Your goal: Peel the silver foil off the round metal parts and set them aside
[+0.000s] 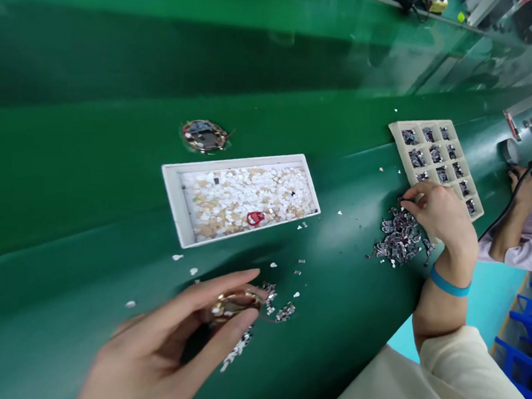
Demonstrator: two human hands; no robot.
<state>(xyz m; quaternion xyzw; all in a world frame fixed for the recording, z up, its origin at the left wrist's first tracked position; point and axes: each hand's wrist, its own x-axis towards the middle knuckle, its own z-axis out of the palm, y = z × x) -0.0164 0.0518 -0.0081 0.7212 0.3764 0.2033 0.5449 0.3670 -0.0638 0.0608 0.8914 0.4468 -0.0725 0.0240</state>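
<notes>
Gold-toned round assembly [238,307]: six o'clock of white tray [174,207], held by its rim in left hand [156,333], likely sparing its middle. Right hand [444,216]: three o'clock, pinching a dark piece [400,200] beside the heap [400,239].

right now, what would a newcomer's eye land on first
Probably the bright red object near the front edge of the central white rectangular tray, among small white and tan pieces. Next, perhaps, the cream compartment tray at right, beside a pile of small dark parts by the right hand. The left hand holds a round golden part in the foreground.
</notes>
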